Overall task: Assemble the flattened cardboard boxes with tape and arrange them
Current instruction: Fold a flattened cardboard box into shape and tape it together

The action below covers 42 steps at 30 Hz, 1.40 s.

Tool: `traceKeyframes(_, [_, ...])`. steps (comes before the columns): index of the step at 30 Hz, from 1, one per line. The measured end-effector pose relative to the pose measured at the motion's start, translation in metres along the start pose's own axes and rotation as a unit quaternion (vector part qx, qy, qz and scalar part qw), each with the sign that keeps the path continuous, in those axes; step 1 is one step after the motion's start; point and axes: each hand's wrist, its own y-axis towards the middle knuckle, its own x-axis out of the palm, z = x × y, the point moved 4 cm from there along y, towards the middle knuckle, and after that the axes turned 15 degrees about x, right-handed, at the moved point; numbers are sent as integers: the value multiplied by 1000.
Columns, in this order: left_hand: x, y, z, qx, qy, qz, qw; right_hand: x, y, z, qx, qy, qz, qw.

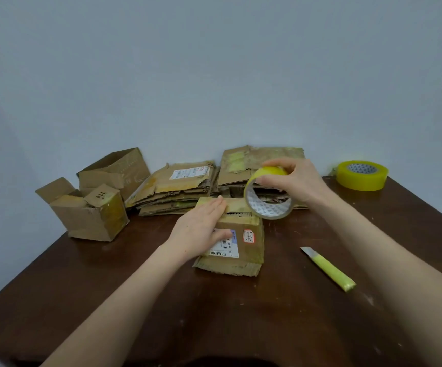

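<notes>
Centre of the dark brown wooden table [214,321]: small brown cardboard box [250,251], labelled face to the near side, closed flaps up. Left hand [201,230] presses flat on top, fingers straight and together. Right hand [298,180] has fingers curled and clamped over the yellow-tinted tape roll [272,210], just above the box's far right corner.

Risk: ease that press and the flaps may spring apart, so the tape would land crooked or wrinkled. The seam and the box's long axis look left-to-right.

Left hand [201,229] presses box [243,250]; right hand [298,181] grips tape roll [268,193].
</notes>
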Motion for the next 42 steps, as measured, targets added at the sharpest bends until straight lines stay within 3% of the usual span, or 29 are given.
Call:
traceKeyframes(6, [0,-1,4,6,0,-3,1000,-11,-5,16,-1,-64,-7,998])
traceKeyframes(13, [-3,17,40,25,24,-49,998,-11,-10,53,6,-36,38,999])
traceKeyframes(17, [-7,25,44,61,-95,19,993,-15,-10,49,-4,-56,41,998])
traceKeyframes(22, [-22,39,10,1,-203,-92,975,-6,-8,46,-22,-60,27,998])
traceKeyframes(26, [-12,39,-2,7,-216,-80,973,-6,-7,52,-8,-40,12,999])
traceKeyframes(28, [-9,36,-2,22,-197,-65,978,-4,-11,58,18,41,-17,999])
traceKeyframes(31, [-1,24,11,67,-39,-26,997,-5,-11,68,48,116,-26,992])
traceKeyframes(36, [3,-2,12,2,56,-7,998,-9,-11,64,43,88,-27,995])
traceKeyframes(42, [-2,-5,8,-34,39,-56,997,-17,-14,66,31,-25,-17,999])
